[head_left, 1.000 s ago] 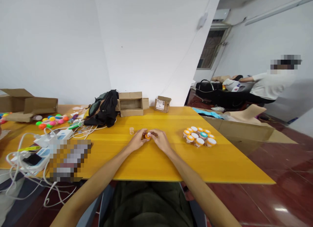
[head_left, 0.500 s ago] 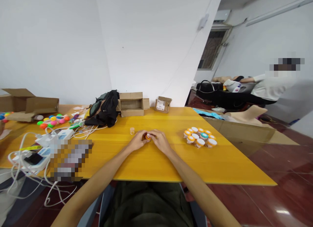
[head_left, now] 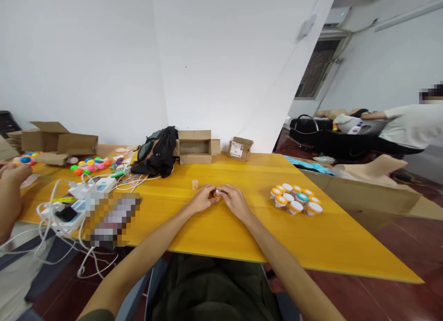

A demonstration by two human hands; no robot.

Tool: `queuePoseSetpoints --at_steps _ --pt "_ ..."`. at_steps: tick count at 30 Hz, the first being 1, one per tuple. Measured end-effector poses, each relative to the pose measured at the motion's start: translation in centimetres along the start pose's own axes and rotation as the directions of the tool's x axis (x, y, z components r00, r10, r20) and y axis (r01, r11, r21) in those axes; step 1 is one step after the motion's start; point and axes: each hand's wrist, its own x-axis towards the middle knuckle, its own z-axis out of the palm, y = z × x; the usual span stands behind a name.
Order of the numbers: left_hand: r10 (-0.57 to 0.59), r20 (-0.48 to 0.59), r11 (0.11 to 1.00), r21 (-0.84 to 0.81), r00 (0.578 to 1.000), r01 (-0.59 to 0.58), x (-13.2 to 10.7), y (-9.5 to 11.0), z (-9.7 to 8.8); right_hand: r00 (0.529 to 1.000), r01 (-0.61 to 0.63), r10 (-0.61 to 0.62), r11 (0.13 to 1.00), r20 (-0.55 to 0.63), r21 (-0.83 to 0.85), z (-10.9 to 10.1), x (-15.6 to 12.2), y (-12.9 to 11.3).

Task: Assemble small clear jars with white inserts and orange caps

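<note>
My left hand [head_left: 203,199] and my right hand [head_left: 237,202] meet over the middle of the yellow table [head_left: 221,228]. Both are closed around one small orange-lidded jar [head_left: 217,194] pinched between their fingertips. A tiny clear cup [head_left: 194,184] stands on the table just left of my left hand. To the right of my right hand sits a cluster of several small jars [head_left: 296,199] with orange, white and teal lids.
A black bag [head_left: 157,150] and open cardboard boxes [head_left: 195,146] line the table's far edge. White cables and power strips [head_left: 74,196] and coloured balls [head_left: 88,165] lie at the left. Another person's hand [head_left: 10,192] shows at far left; a person in white [head_left: 408,125] is at the right.
The view has swung left, so everything sits further right in the picture and another person's hand has come into view at far left. My hands stay closed on the small jar.
</note>
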Motion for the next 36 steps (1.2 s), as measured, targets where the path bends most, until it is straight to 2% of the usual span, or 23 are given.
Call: queuePoseSetpoints --at_steps 12,36 --pt "0.002 0.01 1.0 0.024 1.0 -0.002 0.0 0.22 -0.08 1.0 0.028 -0.028 0.997 -0.004 -0.073 0.09 -0.01 0.16" --pt "0.001 0.03 0.999 0.053 1.0 -0.002 0.11 0.25 -0.21 0.995 0.096 -0.095 0.989 0.009 -0.115 0.08 0.13 0.06"
